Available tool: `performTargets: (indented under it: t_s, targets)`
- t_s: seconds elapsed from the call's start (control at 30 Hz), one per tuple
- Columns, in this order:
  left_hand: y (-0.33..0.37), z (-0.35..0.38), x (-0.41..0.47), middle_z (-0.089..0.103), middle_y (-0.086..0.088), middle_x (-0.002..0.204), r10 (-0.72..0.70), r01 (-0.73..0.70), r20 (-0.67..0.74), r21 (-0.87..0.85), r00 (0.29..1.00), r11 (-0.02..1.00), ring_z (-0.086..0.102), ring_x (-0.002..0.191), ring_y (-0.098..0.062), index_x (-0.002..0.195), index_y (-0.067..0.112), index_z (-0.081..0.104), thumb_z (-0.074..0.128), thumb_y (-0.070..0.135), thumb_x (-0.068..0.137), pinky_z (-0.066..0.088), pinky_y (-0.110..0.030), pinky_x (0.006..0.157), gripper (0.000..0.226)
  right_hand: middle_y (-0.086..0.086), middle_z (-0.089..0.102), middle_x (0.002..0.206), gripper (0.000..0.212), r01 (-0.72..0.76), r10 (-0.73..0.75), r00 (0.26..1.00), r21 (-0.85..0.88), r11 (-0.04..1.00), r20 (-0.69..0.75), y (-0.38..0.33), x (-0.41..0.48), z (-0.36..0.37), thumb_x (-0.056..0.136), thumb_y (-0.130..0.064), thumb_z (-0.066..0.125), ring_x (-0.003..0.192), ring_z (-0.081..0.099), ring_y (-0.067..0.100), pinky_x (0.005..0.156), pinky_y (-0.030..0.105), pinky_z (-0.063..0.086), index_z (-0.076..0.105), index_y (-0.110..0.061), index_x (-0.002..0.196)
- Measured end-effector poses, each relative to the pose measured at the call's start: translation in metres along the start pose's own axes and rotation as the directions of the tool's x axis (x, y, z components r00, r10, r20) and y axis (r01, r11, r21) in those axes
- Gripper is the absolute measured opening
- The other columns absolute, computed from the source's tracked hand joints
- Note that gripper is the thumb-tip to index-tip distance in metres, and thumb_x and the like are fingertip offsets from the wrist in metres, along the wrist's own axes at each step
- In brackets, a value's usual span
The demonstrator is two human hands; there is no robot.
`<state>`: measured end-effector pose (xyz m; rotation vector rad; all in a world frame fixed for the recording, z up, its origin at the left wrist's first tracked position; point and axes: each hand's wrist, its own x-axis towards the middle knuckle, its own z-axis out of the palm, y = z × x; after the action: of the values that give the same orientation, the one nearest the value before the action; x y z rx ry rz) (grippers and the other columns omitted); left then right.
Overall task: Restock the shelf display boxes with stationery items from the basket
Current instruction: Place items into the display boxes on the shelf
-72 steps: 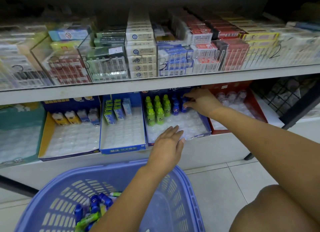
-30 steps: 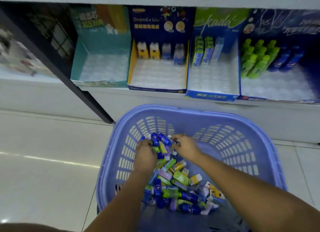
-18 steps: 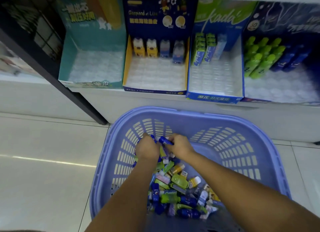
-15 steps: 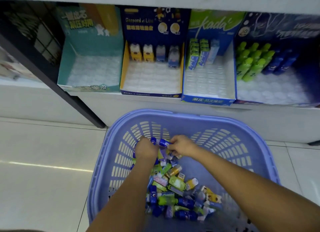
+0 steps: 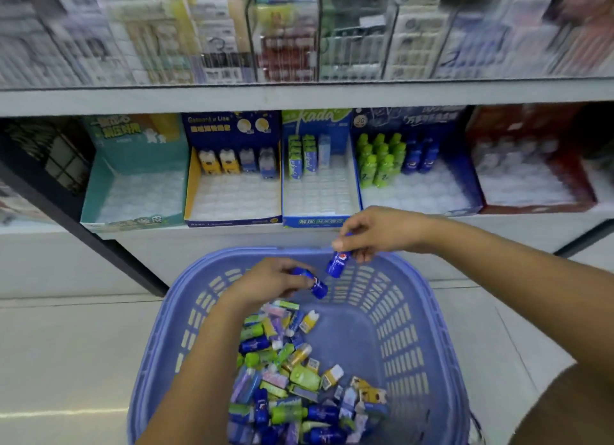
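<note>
A purple plastic basket (image 5: 415,328) on the floor holds a heap of small stationery items (image 5: 292,378) in blue, green, yellow and pink. My left hand (image 5: 265,278) grips a small blue bottle-shaped item (image 5: 317,287) above the heap. My right hand (image 5: 375,232) pinches another blue bottle-shaped item (image 5: 337,262) by its top, over the basket's far rim. On the lower shelf, a dark blue display box (image 5: 422,192) holds green and blue bottle items at its back, with bare white slots in front.
Left of it stand a blue-white box (image 5: 319,192), a navy-yellow box (image 5: 232,195) and a teal box (image 5: 133,195), each mostly bare tray. A red box (image 5: 531,182) sits at the right. An upper shelf (image 5: 299,95) overhangs. A black post (image 5: 99,238) slants at left.
Both hands have risen out of the heap, each with a blue bottle item. My right hand has moved up and right toward the shelf. The view has tilted upward.
</note>
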<state>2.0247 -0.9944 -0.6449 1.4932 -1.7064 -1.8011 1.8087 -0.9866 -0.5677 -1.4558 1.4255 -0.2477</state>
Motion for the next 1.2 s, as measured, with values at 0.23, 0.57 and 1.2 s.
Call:
performTargets:
  t_s: [0.23, 0.57, 1.2]
  targets:
    - [0.08, 0.027, -0.015, 0.072, -0.002, 0.095, 0.317, -0.323, -0.131, -0.027, 0.939, 0.946, 0.065, 0.082, -0.006, 0.098, 0.018, 0.067, 0.072, 0.012, 0.081, 0.051, -0.01, 0.071, 0.019, 0.006, 0.069, 0.07, 0.022, -0.021, -0.031, 0.907, -0.119, 0.993, -0.42, 0.022, -0.051, -0.111, 0.076, -0.019, 0.076, 0.057, 0.065, 0.007, 0.053, 0.01, 0.049, 0.07, -0.004, 0.091]
    - [0.136, 0.096, 0.051, 0.06, -0.003, 0.099, 0.42, -0.401, -0.193, 0.13, 0.887, 0.907, 0.059, 0.091, -0.018, 0.124, 0.009, 0.053, 0.058, 0.012, 0.092, 0.049, -0.025, 0.077, 0.032, 0.017, 0.063, 0.117, 0.035, -0.266, -0.234, 0.567, -0.444, 0.855, -0.79, 0.078, -0.016, -0.187, 0.08, -0.025, 0.073, 0.11, 0.055, 0.032, 0.087, 0.032, 0.04, 0.066, -0.007, 0.108]
    - [0.13, 0.102, 0.083, 0.056, 0.005, 0.092, 0.355, -0.337, -0.157, 0.135, 0.921, 0.932, 0.052, 0.084, -0.011, 0.117, 0.012, 0.057, 0.05, 0.02, 0.097, 0.04, -0.008, 0.065, 0.023, 0.014, 0.061, 0.121, 0.027, -0.363, -0.178, 0.652, -0.51, 0.78, -0.737, 0.078, 0.026, -0.18, 0.091, -0.016, 0.054, 0.111, 0.056, 0.031, 0.092, 0.036, 0.046, 0.063, -0.011, 0.117]
